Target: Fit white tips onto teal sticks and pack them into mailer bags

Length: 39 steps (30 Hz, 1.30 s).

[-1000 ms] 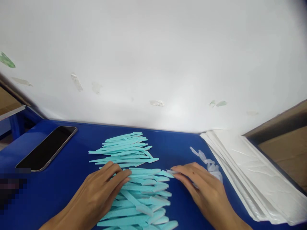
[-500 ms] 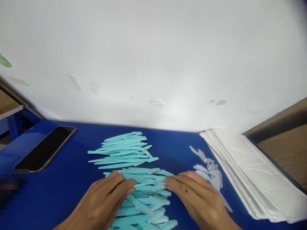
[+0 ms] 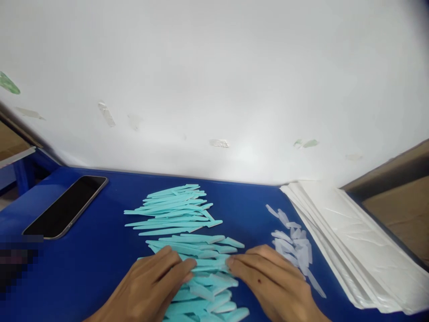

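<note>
Near me lies a loose heap of turquoise eyebrow razors (image 3: pixel 214 281), their handles to the left and blade ends to the right. My left hand (image 3: pixel 147 279) rests over the handle side, its fingers curled and closed on a razor; the fingertips are partly hidden. At the blade end of a razor in the same heap, my right hand (image 3: pixel 271 279) pinches with thumb and fingers. Farther back, a second group of turquoise razors (image 3: pixel 174 209) lies roughly side by side. Small translucent blade caps (image 3: pixel 296 246) are scattered to the right of my right hand.
A stack of white plastic bags (image 3: pixel 355 246) lies at the right of the blue table (image 3: pixel 100 264). A phone (image 3: pixel 67 208) lies at the left. Behind stands a white panel (image 3: pixel 214 89) with tape scraps, and cardboard (image 3: pixel 402 210) is at the right edge.
Both hands have shifted slightly downward within the near heap, and my left hand has moved a little to the right. The far group, the caps and the bags stay put.
</note>
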Each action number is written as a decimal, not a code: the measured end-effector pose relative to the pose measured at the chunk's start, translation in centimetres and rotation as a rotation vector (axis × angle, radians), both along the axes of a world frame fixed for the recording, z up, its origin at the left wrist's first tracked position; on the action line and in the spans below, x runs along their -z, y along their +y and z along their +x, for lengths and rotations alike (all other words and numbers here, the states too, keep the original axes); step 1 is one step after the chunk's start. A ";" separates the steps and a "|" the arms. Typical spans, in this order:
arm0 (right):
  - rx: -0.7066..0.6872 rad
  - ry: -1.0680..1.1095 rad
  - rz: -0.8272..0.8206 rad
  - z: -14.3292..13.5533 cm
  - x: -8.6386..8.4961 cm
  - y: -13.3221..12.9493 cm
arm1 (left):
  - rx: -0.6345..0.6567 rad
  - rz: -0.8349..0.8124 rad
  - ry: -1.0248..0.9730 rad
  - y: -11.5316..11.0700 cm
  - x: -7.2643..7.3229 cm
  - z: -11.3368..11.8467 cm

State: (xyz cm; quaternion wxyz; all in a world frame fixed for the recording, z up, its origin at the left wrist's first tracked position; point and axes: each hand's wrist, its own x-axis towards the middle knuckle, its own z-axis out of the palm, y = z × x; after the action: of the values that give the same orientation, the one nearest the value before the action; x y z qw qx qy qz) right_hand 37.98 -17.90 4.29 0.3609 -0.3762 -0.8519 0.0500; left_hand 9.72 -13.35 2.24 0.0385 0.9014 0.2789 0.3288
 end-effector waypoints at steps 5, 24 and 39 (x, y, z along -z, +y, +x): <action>0.001 0.051 0.032 -0.6 0.6 -0.2 | 0.015 -0.029 -0.019 0.0 1.1 0.1; 0.120 -0.363 -0.067 -0.6 0.8 1.3 | -0.191 0.006 0.202 5.6 1.0 -3.4; 0.507 -0.485 -0.192 8.3 -0.3 2.5 | -0.193 0.079 0.273 5.4 1.6 -3.8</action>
State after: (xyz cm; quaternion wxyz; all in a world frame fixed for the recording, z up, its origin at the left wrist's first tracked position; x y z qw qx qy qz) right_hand 46.28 -15.41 4.57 0.1125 -0.6084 -0.7839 -0.0518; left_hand 5.90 -7.91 0.64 -0.0670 0.9075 0.3536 0.2164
